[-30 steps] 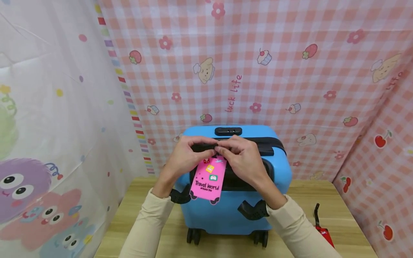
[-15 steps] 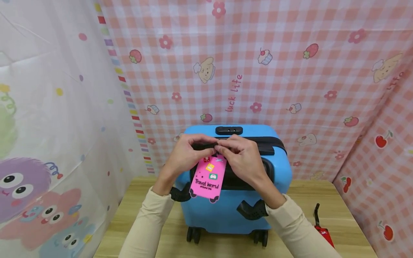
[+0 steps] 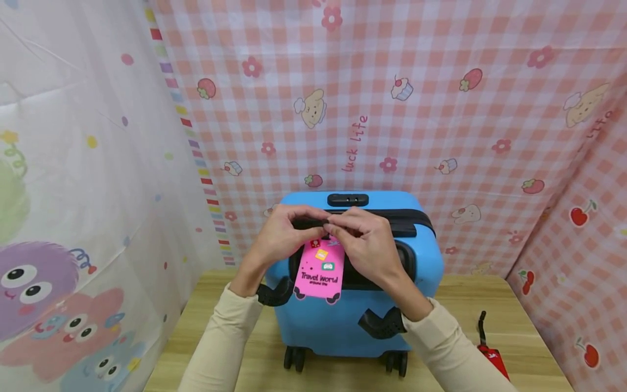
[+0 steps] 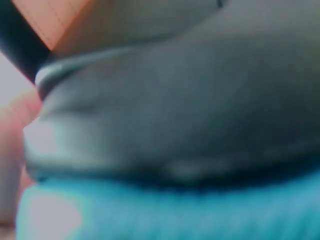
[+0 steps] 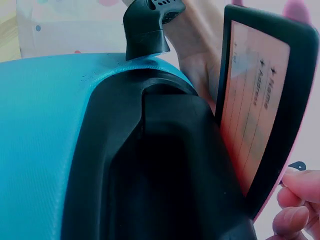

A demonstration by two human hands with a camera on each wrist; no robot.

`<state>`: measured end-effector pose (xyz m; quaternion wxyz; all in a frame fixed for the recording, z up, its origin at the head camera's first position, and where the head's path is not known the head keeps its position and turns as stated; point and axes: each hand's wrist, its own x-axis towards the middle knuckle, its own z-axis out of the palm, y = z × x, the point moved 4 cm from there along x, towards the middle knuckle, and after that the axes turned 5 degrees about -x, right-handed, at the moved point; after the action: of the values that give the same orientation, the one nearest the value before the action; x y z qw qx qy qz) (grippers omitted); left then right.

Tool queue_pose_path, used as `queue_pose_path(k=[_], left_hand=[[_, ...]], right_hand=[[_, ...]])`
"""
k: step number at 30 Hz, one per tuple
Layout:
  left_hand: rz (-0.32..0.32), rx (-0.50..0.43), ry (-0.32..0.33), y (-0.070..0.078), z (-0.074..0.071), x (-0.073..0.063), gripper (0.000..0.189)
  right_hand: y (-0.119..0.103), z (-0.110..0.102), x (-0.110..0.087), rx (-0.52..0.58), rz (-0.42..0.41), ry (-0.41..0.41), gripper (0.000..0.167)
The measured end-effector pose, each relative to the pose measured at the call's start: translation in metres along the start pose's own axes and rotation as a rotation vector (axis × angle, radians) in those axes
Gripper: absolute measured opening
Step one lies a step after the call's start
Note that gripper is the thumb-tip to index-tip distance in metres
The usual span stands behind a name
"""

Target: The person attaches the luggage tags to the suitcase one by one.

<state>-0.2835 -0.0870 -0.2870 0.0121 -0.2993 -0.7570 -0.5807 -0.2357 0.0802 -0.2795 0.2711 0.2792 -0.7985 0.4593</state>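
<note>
A pink luggage tag (image 3: 319, 275) with "Travel World" lettering hangs in front of the blue suitcase (image 3: 343, 321), by its black carry handle. My left hand (image 3: 279, 237) pinches the tag's dark strap from the left, thumb and fingers meeting my right hand's tips. From the other side, my right hand (image 3: 374, 245) pinches the same strap; the fingertips hide most of it. In the right wrist view the tag's back shows a name-and-address card (image 5: 255, 95) beside the black handle (image 5: 185, 135), and the strap's tip (image 5: 298, 165) sticks out above the fingertips. The left wrist view is blurred.
A red luggage tag (image 3: 493, 360) with a black strap lies on the wooden table (image 3: 475, 305) at the right. The suitcase stands on wheels (image 3: 294, 358), its combination lock (image 3: 348, 200) on top. Checked cloth (image 3: 421, 125) hangs close behind, white cloth (image 3: 112, 179) at left.
The pink luggage tag has swung slightly to the right and hangs straighter. Both hands stay nearly in place at the strap, with small fingertip movements.
</note>
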Motion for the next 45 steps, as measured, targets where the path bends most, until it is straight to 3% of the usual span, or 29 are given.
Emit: queue_pose_path(k=[6,15,20,24,35,45], left_hand=[[-0.011,0.013,0.015,0.0,-0.001,0.001,0.021],[-0.006,0.028,0.051,-0.003,-0.001,0.001,0.017],[0.026,0.086,0.079,-0.002,0.0,0.0,0.017],[0.01,0.058,0.077,-0.003,0.001,0.0,0.019],[-0.026,0.037,0.08,-0.004,0.002,-0.002,0.026],[-0.005,0.012,0.071,-0.004,0.0,-0.003,0.023]], right_hand=[[-0.006,-0.003,0.001,-0.017,-0.027,0.007,0.021],[0.001,-0.003,0.008,-0.01,0.055,-0.081,0.015],[0.006,-0.003,0.01,0.057,0.081,-0.133,0.015],[0.011,-0.002,0.01,0.118,0.124,-0.162,0.015],[0.017,-0.001,0.008,0.159,0.22,-0.157,0.023],[0.017,-0.003,0.008,0.216,0.222,-0.148,0.028]])
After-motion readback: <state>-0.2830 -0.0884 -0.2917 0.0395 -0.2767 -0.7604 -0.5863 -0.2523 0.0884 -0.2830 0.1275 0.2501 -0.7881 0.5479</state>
